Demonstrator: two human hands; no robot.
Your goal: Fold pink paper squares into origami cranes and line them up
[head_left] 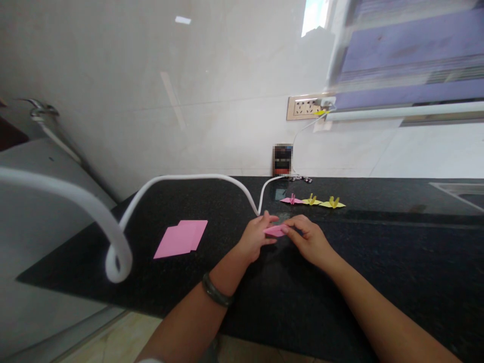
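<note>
My left hand [257,236] and my right hand [308,238] meet over a dark stone counter [397,262]. Both pinch a small folded pink paper [275,231] between thumb and fingers, low above the surface. A dark bangle sits on my left wrist. To the left of my hands lies a stack of flat pink paper sheets [181,238]. Behind my hands stand three folded paper cranes in a row: one pink crane [292,200] and two yellow cranes [311,200], [333,202].
A thick white hose [189,177] curves across the counter's left side and loops near the front edge. A small dark device [283,159] stands against the wall, wired to a wall socket [307,107]. A sink edge [459,190] shows at far right.
</note>
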